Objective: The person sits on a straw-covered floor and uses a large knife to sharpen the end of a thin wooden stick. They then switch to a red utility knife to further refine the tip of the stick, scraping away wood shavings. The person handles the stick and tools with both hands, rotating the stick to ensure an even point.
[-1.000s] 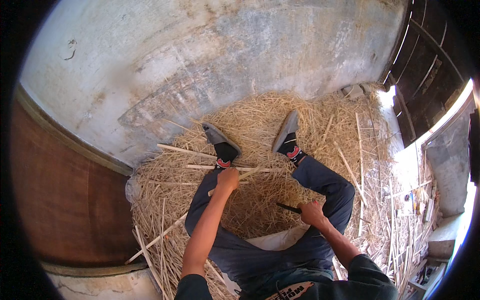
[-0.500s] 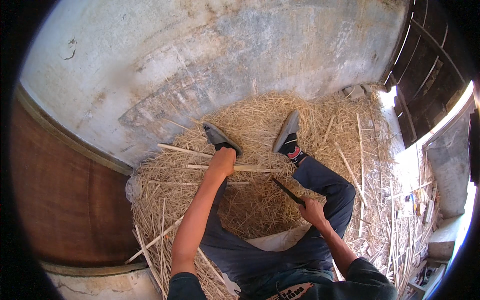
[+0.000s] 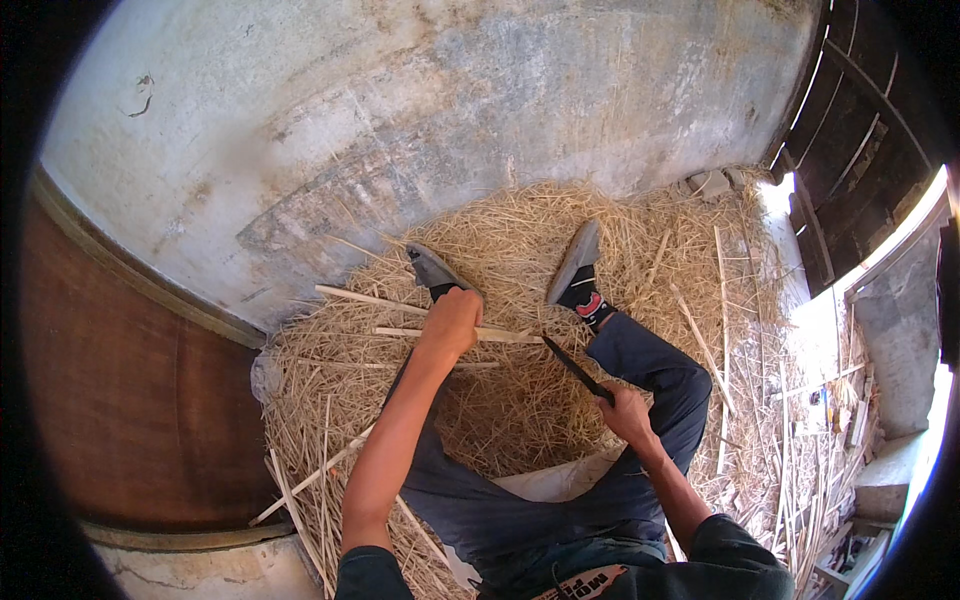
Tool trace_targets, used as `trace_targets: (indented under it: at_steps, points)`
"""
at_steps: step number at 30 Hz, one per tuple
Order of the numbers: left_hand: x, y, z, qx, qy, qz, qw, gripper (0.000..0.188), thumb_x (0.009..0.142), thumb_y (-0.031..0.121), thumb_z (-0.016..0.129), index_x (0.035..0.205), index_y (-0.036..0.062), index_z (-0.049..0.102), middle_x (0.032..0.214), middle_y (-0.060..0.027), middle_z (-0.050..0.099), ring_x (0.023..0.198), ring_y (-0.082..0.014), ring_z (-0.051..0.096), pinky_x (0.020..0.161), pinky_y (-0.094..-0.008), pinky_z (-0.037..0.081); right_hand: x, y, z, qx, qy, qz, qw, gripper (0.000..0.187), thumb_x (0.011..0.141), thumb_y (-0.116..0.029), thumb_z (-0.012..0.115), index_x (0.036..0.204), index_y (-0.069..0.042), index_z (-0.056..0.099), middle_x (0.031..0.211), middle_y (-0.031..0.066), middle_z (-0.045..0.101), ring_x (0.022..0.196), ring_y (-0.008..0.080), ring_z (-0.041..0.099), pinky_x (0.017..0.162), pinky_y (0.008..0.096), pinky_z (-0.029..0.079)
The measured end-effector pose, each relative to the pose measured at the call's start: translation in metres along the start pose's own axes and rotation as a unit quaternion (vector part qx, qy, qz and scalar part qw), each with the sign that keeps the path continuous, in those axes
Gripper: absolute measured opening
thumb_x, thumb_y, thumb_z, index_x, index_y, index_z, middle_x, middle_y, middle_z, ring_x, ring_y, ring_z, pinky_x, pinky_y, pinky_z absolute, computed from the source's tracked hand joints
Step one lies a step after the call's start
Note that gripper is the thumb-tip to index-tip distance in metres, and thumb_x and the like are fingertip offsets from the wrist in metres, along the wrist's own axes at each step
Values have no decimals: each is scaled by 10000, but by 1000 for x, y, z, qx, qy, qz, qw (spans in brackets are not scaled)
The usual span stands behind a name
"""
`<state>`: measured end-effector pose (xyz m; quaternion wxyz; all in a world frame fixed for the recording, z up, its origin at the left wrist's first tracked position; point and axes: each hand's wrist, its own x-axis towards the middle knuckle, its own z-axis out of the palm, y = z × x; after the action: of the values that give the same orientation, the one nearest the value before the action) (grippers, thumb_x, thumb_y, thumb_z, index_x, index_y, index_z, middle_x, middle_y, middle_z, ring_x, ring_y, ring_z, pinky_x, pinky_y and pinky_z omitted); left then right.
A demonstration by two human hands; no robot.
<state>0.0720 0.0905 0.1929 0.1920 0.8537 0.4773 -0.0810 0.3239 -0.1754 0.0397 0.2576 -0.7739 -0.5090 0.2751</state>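
Observation:
My left hand (image 3: 452, 322) is closed around a pale, flat bamboo strip (image 3: 508, 336), held crosswise between my lower legs. The strip sticks out on both sides of the fist. In my right hand (image 3: 627, 413) is a knife (image 3: 575, 372) with a long dark blade, its handle wrapped by the fingers near my right knee. The blade slants up to the left, and its tip is at the strip's right end; whether they touch I cannot tell. Another pale strip (image 3: 365, 297) lies just beyond my left hand, partly hidden by it.
Straw-like shavings (image 3: 520, 220) cover the floor around my shoes. More long strips (image 3: 722, 340) lie scattered on the right, and others (image 3: 318, 478) cross at the left. A stained wall (image 3: 450, 110) stands ahead, a brown panel (image 3: 140, 390) at left, dark boards (image 3: 860, 130) at right.
My left hand has shifted slightly right and turned a little. The knife has swung up, bringing its tip to the strip's right end.

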Motion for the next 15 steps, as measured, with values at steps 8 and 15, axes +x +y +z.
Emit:
trace_targets:
  at_steps: [8,15]
  points:
    - [2,7,8,-2,59,22,998,209,732,-106,783,737,-16,594,869,-191,610,825,-389,646,675,-512,548,-1,2,-8,-6,-12,-23,1000,386,909,-129,680,1269,10,681,996,255,747,929,416,726,815,496,563]
    - [17,0,14,-35,21,41,998,271,718,-173,679,692,4,477,819,-176,563,718,-362,570,603,-498,425,5,16,17,234,-65,88,966,353,1009,-155,619,1309,29,597,831,155,686,755,231,711,642,425,562]
